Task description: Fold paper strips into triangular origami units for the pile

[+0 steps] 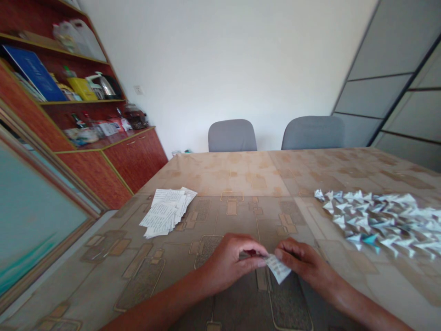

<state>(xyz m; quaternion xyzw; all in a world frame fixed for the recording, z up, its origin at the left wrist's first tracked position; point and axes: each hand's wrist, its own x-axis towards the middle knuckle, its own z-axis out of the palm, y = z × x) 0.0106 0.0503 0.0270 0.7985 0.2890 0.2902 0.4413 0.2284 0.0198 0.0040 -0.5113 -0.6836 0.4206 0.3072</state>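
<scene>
A small piece of folded printed paper (278, 268) is held between my two hands, just above the table near its front edge. My left hand (237, 258) pinches its left corner between thumb and fingers. On the other side, my right hand (299, 258) grips the upper right edge with the thumb on top. The paper's lower corner points down toward me. To the left lies a loose stack of printed paper slips (167, 211). Over on the right, several folded paper shapes (386, 220) stand in rows, mostly white, one with a teal part.
The patterned table (213, 172) spreads out before me. Two grey chairs (232, 135) stand at its far side against a white wall. At the left is a reddish wooden cabinet (138, 156) with bottles, a kettle (107, 87) and a blue folder (37, 73) on its shelves.
</scene>
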